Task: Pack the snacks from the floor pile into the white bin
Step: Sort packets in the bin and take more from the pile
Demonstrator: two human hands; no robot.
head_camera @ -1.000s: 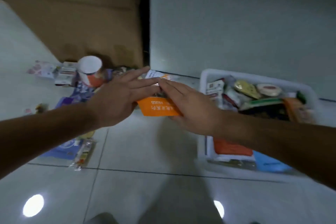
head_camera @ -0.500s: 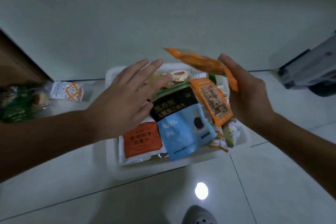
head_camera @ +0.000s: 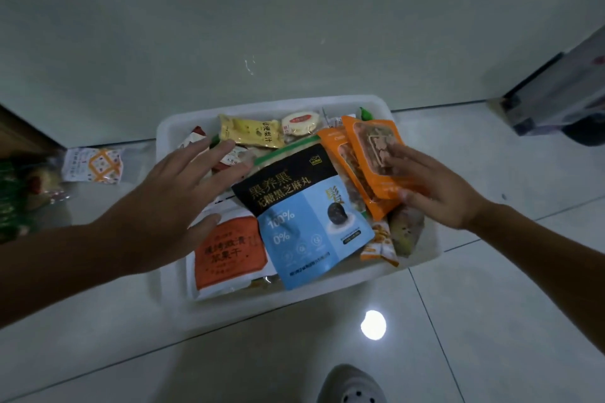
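The white bin (head_camera: pixel 170 127) sits on the tiled floor against the wall, filled with several snack packs. My right hand (head_camera: pixel 435 186) holds an orange snack packet (head_camera: pixel 370 144) at the bin's right side, fingers across its top and thumb at its lower edge. The packet lies on a similar orange packet (head_camera: pixel 340 154). A black and blue pouch (head_camera: pixel 304 222) covers the middle, and an orange-labelled pack (head_camera: pixel 229 252) lies at the front left. My left hand (head_camera: pixel 170 193) hovers open with fingers spread over the bin's left part.
Left of the bin, a white and orange packet (head_camera: pixel 95 163) and part of the floor pile (head_camera: pixel 19 193) lie on the tiles. A dark object (head_camera: pixel 556 101) stands at the far right. My shoe (head_camera: pixel 350 386) shows at the bottom.
My right hand has carried the orange packet from the pile over to the bin and lowered it onto the right-hand packs. My left hand let go and stays over the bin's left.
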